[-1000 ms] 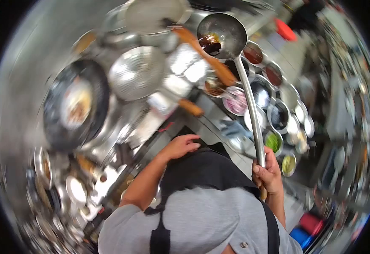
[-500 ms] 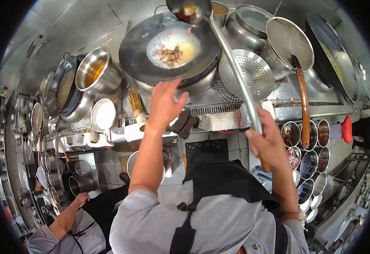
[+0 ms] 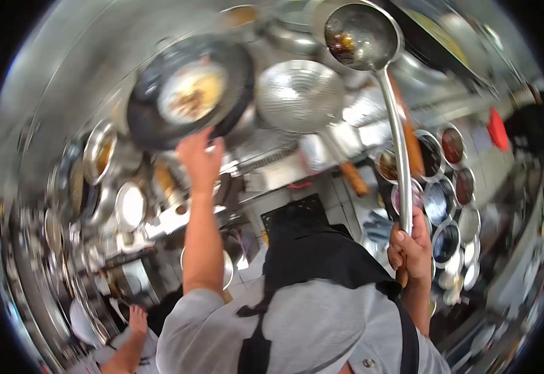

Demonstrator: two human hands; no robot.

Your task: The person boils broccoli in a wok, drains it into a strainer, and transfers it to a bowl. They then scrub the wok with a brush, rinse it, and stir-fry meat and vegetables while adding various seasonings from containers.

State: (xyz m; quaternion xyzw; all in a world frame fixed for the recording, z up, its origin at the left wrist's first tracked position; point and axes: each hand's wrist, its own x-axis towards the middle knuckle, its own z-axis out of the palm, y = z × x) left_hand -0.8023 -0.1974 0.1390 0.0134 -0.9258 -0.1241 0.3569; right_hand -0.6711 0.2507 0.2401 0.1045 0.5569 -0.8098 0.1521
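My right hand [image 3: 412, 250] is closed around the handle of a long metal ladle [image 3: 399, 143]. The ladle's bowl is up at the upper right, with brown liquid or residue inside. My left hand [image 3: 200, 159] is stretched out at the near edge of a dark wok [image 3: 144, 115], thumb apart from the fingers. Blur hides whether it touches the rim. Inside the wok is pale, foamy yellow-white food [image 3: 208, 87] with brown pieces on it. A perforated metal strainer [image 3: 300, 93] with a wooden handle lies to the wok's right.
A pot of amber liquid [image 3: 102, 156], a white bowl [image 3: 131, 206] and a bamboo brush [image 3: 167, 184] sit left of my left hand. Several ingredient containers [image 3: 439, 199] stand at right, beside a red object [image 3: 498, 129]. Another person's hand [image 3: 138, 319] shows at lower left.
My view has turned to the right, so the wok appears further left. The ladle has swung from above the wok to the right, over the wooden-handled tools. My left hand remains near the wok.
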